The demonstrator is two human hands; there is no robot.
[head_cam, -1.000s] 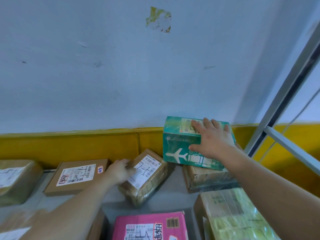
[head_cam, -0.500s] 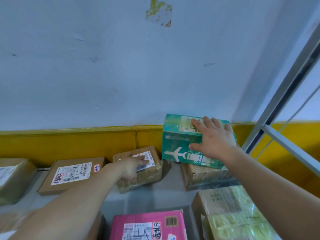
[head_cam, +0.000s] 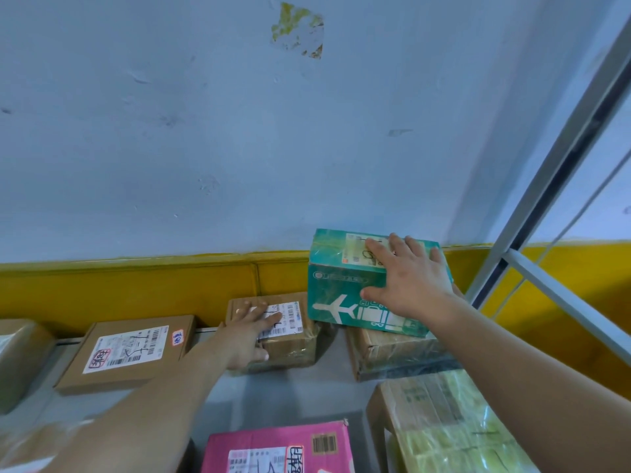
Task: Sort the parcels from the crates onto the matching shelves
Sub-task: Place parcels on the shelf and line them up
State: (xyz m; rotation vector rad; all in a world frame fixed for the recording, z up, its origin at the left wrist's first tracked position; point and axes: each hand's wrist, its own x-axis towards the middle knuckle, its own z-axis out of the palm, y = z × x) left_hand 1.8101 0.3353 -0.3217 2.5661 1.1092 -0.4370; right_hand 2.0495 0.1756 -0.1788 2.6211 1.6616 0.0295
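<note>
Likely placing: left hand [head_cam: 247, 331] flat on brown box [head_cam: 290, 346], 9 o'clock of green box [head_cam: 336, 285]; right hand [head_cam: 409, 281] spread flat atop that. Next: lift both away.

Seven parcels lie on the shelf [head_cam: 327, 387]. Five are brown cardboard: a wrapped parcel [head_cam: 20, 363] and a flat box [head_cam: 126, 353] at eight o'clock of the view, a small box [head_cam: 293, 343] at six, and a squat box [head_cam: 392, 353] and a taped carton [head_cam: 444, 421] at five. There is also one teal parcel [head_cam: 338, 288] between five and six, one pink parcel [head_cam: 273, 445] low at six, and two hands, the left hand [head_cam: 246, 332] and the right hand [head_cam: 409, 281], each on one parcel.
</note>
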